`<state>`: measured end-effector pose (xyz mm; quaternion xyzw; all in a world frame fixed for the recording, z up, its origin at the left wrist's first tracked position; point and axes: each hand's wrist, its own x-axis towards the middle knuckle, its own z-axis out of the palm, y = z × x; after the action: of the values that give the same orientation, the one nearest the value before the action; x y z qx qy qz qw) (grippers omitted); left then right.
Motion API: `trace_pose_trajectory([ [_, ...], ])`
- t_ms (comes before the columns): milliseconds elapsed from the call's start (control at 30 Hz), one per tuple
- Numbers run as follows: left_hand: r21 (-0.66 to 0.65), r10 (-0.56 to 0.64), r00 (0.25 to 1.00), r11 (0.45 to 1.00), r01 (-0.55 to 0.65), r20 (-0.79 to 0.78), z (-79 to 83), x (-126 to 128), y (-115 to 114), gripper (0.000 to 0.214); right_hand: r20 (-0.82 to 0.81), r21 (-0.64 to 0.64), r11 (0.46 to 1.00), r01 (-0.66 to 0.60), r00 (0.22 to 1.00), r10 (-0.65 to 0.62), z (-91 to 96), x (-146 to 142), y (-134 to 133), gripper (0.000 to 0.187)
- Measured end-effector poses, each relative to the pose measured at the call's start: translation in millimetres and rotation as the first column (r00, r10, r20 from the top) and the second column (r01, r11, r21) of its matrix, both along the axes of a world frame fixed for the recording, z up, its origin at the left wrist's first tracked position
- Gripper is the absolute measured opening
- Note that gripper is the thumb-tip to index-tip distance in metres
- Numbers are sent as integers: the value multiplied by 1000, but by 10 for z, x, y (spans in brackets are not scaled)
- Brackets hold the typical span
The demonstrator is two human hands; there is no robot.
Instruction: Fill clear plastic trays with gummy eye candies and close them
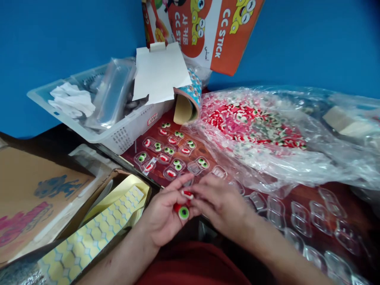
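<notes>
My left hand [166,215] is turned palm up, its fingers curled round a green eyeball piece [183,213] and a bit of red beside it. A red-and-white mouth-shaped piece [187,193] lies between its thumb and my right fingers. My right hand [221,204] comes in from the right, fingertips pinched at that piece and partly blurred. Just beyond both hands, clear blister shells [177,165] on the dark red table hold pairs of green eyes and red mouths. One nearer shell [198,164] shows eyes only; another shell [219,171] has a pale piece.
A large clear bag [252,122] of red, pink and green pieces lies at the back right. Clear shells [320,215] spread in front of it. At left are a white basket [118,136], a yellow sticker strip [89,237] and a cardboard box [35,198]. A patterned roll [192,95] stands behind.
</notes>
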<state>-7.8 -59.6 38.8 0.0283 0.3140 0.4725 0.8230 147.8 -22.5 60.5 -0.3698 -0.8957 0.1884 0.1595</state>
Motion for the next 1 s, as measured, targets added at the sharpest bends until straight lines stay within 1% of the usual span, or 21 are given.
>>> trace_pose_trajectory([
  [33, -11, -25, 999, 1000, 24, -20, -10, 25, -21, 55, -1, -13, 999, -35, 999, 35, -12, -17, -102, 23],
  [67, -23, -48, 998, 999, 47, -47, -17, 46, -42, 56, -2, -12, 999, -42, 999, 42, -33, -28, -180, 24],
  [133, -36, -76, 993, 997, 72, -95, -24, 73, -75, 56, -23, -33, 999, -40, 999, 39, -74, -21, -252, 23],
  [200, -24, -78, 990, 997, 76, -117, -18, 68, -86, 53, -64, -76, 997, -6, 998, 1, -88, 21, -212, 21],
  [267, -1, -81, 989, 997, 82, -120, -9, 31, -74, 47, -69, -85, 993, 85, 993, -91, -88, 64, -77, 18],
  [333, 10, -66, 989, 998, 68, -130, -4, -31, -49, 41, 20, -28, 974, 224, 974, -224, -113, 64, 107, 17],
  [400, 12, -5, 989, 1000, 6, -149, -9, -107, -28, 38, 189, 67, 943, 326, 924, -332, -183, 3, 287, 18],
  [467, 18, 84, 983, 996, -82, -162, -17, -184, -18, 38, 330, 135, 927, 349, 867, -375, -276, -92, 412, 22],
  [533, 16, 151, 976, 988, -150, -158, -26, -249, -17, 39, 392, 146, 930, 338, 843, -368, -338, -171, 451, 24],
  [567, 10, 171, 974, 985, -172, -148, -28, -273, -17, 40, 389, 150, 931, 333, 845, -366, -344, -191, 434, 23],
  [633, -2, 190, 976, 982, -191, -106, -29, -298, -9, 41, 306, 171, 933, 316, 883, -355, -303, -190, 334, 21],
  [667, -4, 193, 978, 981, -194, -79, -27, -295, 0, 42, 234, 166, 942, 290, 917, -324, -263, -180, 258, 21],
  [700, -1, 197, 979, 980, -198, -53, -24, -282, 12, 43, 147, 135, 959, 250, 952, -269, -220, -172, 169, 22],
  [767, 10, 214, 977, 977, -214, -16, -14, -227, 36, 45, -40, 2, 989, 145, 989, -145, -151, -190, -25, 19],
  [800, 14, 225, 974, 974, -225, -7, -8, -189, 43, 46, -110, -77, 992, 101, 988, -109, -135, -221, -120, 15],
  [833, 15, 238, 971, 971, -238, -5, -4, -150, 44, 46, -163, -146, 986, 76, 982, -100, -134, -263, -207, 11],
  [867, 15, 250, 968, 968, -249, -8, -1, -113, 35, 45, -204, -194, 978, 76, 972, -116, -145, -311, -282, 12],
  [933, 12, 264, 964, 964, -264, -28, -5, -70, -11, 43, -254, -240, 966, 95, 954, -157, -190, -390, -395, 16],
  [1000, 7, 277, 959, 961, -277, -63, -26, -87, -90, 41, -296, -250, 965, 79, 943, -154, -244, -400, -451, 16],
])
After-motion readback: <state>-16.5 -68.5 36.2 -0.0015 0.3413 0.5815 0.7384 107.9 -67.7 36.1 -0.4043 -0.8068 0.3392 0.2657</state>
